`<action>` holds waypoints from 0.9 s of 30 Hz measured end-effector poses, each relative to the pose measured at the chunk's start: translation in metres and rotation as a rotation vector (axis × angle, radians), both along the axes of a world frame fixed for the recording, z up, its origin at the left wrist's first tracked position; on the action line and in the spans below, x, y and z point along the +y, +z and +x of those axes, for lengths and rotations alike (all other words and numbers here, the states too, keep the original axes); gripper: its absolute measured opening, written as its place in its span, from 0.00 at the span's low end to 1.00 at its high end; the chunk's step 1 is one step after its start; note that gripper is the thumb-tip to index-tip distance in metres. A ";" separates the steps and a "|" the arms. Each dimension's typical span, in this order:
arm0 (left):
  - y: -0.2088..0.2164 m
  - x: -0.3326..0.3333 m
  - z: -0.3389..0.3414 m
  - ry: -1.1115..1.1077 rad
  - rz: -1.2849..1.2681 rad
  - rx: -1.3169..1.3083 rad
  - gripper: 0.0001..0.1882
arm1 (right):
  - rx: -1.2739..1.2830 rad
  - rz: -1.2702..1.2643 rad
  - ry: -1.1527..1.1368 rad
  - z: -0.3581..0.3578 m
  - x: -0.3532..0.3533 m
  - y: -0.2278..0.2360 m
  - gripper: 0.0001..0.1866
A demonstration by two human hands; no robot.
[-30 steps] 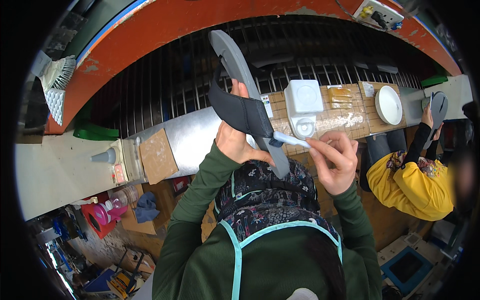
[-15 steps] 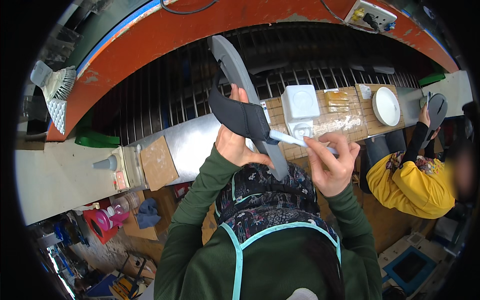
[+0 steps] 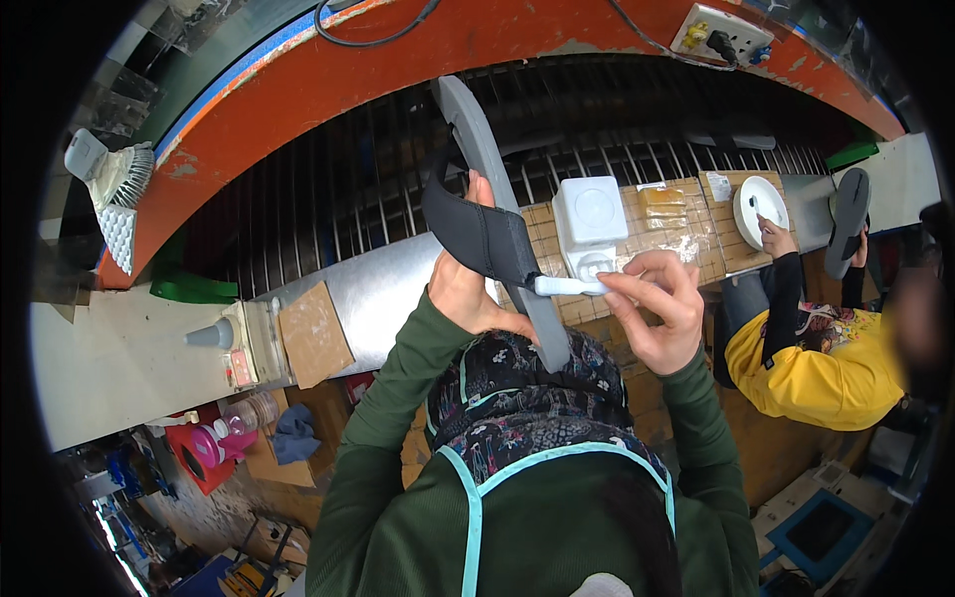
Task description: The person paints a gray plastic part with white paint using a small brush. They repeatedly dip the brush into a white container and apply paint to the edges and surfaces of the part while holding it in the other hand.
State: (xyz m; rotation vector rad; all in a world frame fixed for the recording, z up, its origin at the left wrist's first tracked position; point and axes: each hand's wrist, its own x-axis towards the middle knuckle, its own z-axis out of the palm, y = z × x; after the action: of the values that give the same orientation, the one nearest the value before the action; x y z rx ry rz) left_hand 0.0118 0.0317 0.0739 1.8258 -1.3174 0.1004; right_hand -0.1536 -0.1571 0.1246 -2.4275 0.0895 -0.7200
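Observation:
A grey-soled slipper with a wide black strap stands on edge in front of me. My left hand is closed around it, fingers passing through under the strap and the thumb on the sole's near side. In a pinch, my right hand holds a small white brush. The brush tip touches the lower end of the strap, where it meets the sole. Its bristles are too small to make out. Just behind the brush stands a white plastic container with a small round cup at its near side.
Beyond lies a rack of metal bars under an orange frame. A co-worker in yellow sits at right, with a hand in a white bowl. Amber-coloured blocks lie near the container; cardboard lies at left.
The brush has swung from slanting to nearly level, its tip slightly lower on the strap end. The slipper has shifted down a little. The co-worker's hand has moved into the white bowl.

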 end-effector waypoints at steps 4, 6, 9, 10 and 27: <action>0.001 0.001 0.001 -0.004 -0.012 0.013 0.76 | 0.005 -0.072 0.042 -0.001 -0.006 0.004 0.13; 0.000 0.002 0.001 -0.006 -0.016 0.038 0.77 | 0.010 -0.089 0.058 -0.001 -0.008 0.005 0.13; -0.001 0.003 -0.001 -0.006 -0.015 0.067 0.78 | 0.012 -0.095 0.079 -0.002 -0.008 0.005 0.12; -0.002 0.004 -0.002 -0.011 -0.018 0.081 0.79 | 0.012 -0.100 0.086 -0.002 -0.008 0.004 0.12; -0.005 0.016 0.001 -0.028 -0.042 0.075 0.77 | -0.050 -0.129 0.108 0.014 -0.001 0.005 0.12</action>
State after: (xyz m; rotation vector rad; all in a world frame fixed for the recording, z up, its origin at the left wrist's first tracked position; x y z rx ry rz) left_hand 0.0127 0.0478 0.0692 1.7589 -1.2783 0.0437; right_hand -0.1399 -0.1584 0.1300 -2.5121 -0.1109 -0.7574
